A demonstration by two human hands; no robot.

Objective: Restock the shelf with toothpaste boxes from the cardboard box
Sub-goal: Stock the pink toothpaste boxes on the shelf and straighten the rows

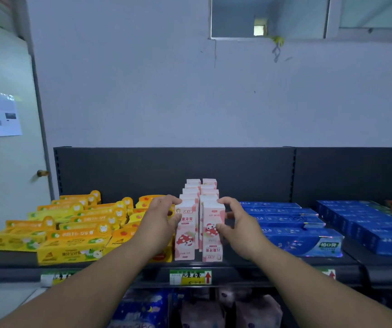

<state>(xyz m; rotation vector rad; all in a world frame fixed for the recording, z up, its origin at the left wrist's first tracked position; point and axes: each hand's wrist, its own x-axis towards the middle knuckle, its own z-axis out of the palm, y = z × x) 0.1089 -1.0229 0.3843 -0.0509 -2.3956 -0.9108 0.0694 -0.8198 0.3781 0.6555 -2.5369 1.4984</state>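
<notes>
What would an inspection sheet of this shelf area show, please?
Surface: dark shelf, stocked.
Job's things: pink boxes upright in two rows; front right box stands upside down; cardboard box not in view.
Clutter: yellow boxes lying left, blue boxes lying right.
Grips: left hand holds the front left box; right hand holds the front right box.
Cables: nothing seen at the shelf.
Surroundings: door at left, price tag below, window above.
</notes>
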